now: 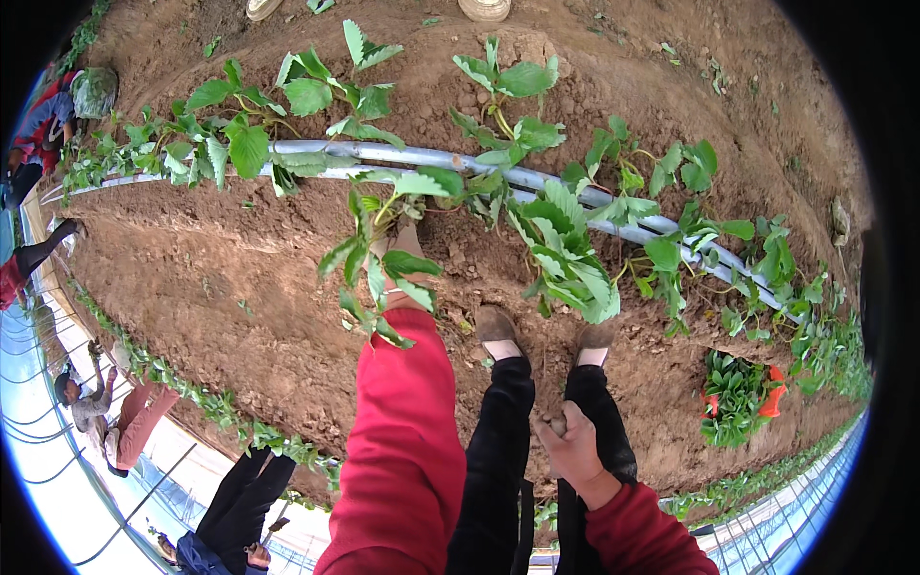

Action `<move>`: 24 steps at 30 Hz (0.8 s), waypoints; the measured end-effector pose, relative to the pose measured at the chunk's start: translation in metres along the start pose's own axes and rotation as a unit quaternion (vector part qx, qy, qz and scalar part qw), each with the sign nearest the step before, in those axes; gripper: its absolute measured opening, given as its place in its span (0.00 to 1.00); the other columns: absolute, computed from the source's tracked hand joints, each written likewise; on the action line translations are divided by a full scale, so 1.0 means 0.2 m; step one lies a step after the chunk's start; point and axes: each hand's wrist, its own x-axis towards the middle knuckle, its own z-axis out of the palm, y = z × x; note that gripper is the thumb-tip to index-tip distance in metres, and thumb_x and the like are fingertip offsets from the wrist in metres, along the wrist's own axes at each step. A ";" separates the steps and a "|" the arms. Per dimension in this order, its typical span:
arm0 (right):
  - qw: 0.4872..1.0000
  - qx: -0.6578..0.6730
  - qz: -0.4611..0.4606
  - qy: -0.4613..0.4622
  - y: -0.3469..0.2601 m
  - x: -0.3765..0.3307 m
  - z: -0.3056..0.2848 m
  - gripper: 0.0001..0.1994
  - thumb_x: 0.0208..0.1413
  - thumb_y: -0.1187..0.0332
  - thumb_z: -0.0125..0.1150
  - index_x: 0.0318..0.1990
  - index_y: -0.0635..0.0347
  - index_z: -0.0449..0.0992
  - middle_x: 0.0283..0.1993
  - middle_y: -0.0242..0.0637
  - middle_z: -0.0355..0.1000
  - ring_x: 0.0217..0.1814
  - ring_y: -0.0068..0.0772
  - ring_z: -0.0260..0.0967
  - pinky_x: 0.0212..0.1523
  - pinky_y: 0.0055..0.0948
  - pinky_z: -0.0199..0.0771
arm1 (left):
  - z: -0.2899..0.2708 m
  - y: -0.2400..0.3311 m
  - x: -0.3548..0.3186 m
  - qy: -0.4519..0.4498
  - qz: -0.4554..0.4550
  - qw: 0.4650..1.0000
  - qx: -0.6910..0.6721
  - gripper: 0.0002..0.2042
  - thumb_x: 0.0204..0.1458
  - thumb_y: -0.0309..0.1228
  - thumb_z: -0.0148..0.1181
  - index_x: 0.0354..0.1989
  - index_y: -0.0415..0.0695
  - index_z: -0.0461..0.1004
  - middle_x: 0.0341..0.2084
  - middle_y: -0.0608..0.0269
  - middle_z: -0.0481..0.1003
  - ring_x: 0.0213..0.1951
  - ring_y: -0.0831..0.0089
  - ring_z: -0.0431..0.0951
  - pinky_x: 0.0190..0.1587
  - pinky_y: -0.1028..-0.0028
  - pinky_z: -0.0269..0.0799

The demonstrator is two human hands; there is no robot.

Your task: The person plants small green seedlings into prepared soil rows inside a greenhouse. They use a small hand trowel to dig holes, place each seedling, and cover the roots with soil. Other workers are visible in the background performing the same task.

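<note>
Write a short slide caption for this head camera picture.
Left hand holds a leafy seedling over the soil bed beside grey irrigation tubing; right hand rests at the knee.

- Ground: brown, loose, clumpy soil (220,278), raised into a broad bed.
- Two pale irrigation pipes (431,158) run side by side along the bed, bending with the lens.
- Row of green leafy plants (240,144) lines the pipes; a second row (192,393) follows the bed's lower edge.
- Red crate (738,398) of seedlings sits on the soil at right.
- Translucent greenhouse cover with wire lines (57,450) at lower left; bright, even daylight.
- Other workers (105,417) crouch along the left edge.
</note>
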 end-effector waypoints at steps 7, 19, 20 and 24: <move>0.959 -0.243 -0.143 -0.029 -0.02 0.03 -0.02 0.15 0.53 0.68 0.55 0.45 0.67 0.67 0.31 0.45 0.68 0.28 0.42 0.72 0.31 0.34 0.73 | 0.04 0.14 0.06 -0.074 0.022 0.997 -0.019 0.08 0.51 0.26 0.54 0.39 0.42 0.73 0.29 0.61 0.76 0.31 0.69 0.76 0.34 0.72 0.74; 0.945 -0.082 -0.311 0.056 -0.21 0.44 0.20 0.22 0.59 0.65 0.48 0.58 0.67 0.60 0.48 0.55 0.69 0.49 0.54 0.69 0.48 0.39 0.69 | -0.16 0.04 0.22 -0.126 -0.005 0.991 -0.037 0.13 0.44 0.23 0.62 0.40 0.36 0.74 0.34 0.61 0.78 0.36 0.73 0.77 0.40 0.76 0.71; 0.942 -0.067 -0.319 0.083 -0.18 0.48 0.21 0.22 0.59 0.65 0.48 0.58 0.66 0.60 0.48 0.56 0.69 0.49 0.54 0.69 0.47 0.39 0.70 | -0.11 0.11 0.19 -0.080 0.002 0.991 0.104 0.13 0.44 0.22 0.61 0.40 0.36 0.74 0.35 0.61 0.78 0.36 0.74 0.76 0.40 0.77 0.70; 0.954 0.047 -0.285 0.075 -0.18 0.53 0.35 0.19 0.61 0.65 0.47 0.56 0.67 0.60 0.34 0.41 0.70 0.31 0.33 0.70 0.34 0.30 0.71 | -0.09 0.19 0.14 -0.125 -0.009 0.987 0.099 0.13 0.44 0.19 0.59 0.40 0.35 0.74 0.34 0.61 0.76 0.37 0.74 0.75 0.41 0.75 0.70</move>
